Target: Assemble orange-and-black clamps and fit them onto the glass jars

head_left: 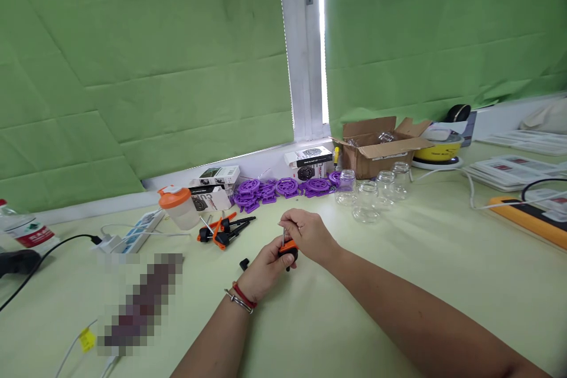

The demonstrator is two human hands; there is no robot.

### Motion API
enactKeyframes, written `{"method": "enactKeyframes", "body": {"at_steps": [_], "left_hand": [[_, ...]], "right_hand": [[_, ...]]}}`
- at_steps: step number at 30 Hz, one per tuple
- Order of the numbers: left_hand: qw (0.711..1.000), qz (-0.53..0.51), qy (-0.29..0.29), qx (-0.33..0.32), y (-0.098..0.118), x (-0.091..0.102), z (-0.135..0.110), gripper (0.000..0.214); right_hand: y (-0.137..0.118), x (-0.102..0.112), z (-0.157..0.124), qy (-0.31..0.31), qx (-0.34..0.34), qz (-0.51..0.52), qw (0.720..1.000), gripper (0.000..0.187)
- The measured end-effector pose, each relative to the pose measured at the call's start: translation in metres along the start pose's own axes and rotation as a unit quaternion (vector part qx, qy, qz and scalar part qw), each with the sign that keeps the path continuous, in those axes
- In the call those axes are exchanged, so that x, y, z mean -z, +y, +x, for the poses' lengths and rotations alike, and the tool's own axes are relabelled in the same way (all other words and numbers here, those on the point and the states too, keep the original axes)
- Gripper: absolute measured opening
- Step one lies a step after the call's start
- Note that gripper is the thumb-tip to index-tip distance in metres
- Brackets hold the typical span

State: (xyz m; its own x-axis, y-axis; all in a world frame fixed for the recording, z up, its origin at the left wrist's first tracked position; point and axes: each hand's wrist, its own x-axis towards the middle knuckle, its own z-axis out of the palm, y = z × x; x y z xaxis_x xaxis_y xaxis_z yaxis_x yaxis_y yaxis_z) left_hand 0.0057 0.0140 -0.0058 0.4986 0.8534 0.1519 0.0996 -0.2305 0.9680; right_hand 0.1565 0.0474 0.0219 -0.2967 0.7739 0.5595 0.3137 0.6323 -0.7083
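Observation:
My left hand is closed around a small screwdriver handle, orange and black, held just above the pale green table. My right hand pinches the thin metal shaft that sticks up from that handle. A red string and a metal bracelet sit on my left wrist. A small black piece lies on the table just left of my left hand. Two more orange-and-black screwdrivers lie further left.
Purple plastic wheels line the wall, with small boxes, an orange-lidded shaker cup and a power strip. Several glass jars stand before an open cardboard box. An orange-edged board lies right.

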Motion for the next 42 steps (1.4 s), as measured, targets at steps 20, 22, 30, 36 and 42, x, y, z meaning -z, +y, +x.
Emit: {"method": "enactKeyframes", "body": {"at_steps": [20, 22, 30, 36, 42], "left_hand": [[1.000, 0.010, 0.001, -0.007, 0.002, 0.002, 0.000, 0.027], [1.000, -0.008, 0.012, -0.009, 0.002, 0.003, 0.000, 0.028], [0.996, -0.074, 0.044, -0.009, -0.007, 0.006, 0.003, 0.032], [0.978, -0.110, 0.175, 0.025, -0.009, 0.024, 0.003, 0.057], [0.909, -0.175, 0.378, -0.023, -0.019, 0.060, 0.000, 0.053]], "right_hand": [[0.002, 0.001, 0.000, -0.099, 0.042, -0.057, 0.993, 0.017], [0.002, 0.000, -0.001, -0.132, 0.053, -0.066, 0.988, 0.018], [0.003, 0.001, 0.001, -0.176, 0.112, -0.093, 0.974, 0.026], [0.000, 0.001, 0.000, -0.110, 0.180, -0.138, 0.968, 0.023], [-0.005, -0.022, -0.020, -0.197, 0.181, -0.169, 0.949, 0.024]]}}
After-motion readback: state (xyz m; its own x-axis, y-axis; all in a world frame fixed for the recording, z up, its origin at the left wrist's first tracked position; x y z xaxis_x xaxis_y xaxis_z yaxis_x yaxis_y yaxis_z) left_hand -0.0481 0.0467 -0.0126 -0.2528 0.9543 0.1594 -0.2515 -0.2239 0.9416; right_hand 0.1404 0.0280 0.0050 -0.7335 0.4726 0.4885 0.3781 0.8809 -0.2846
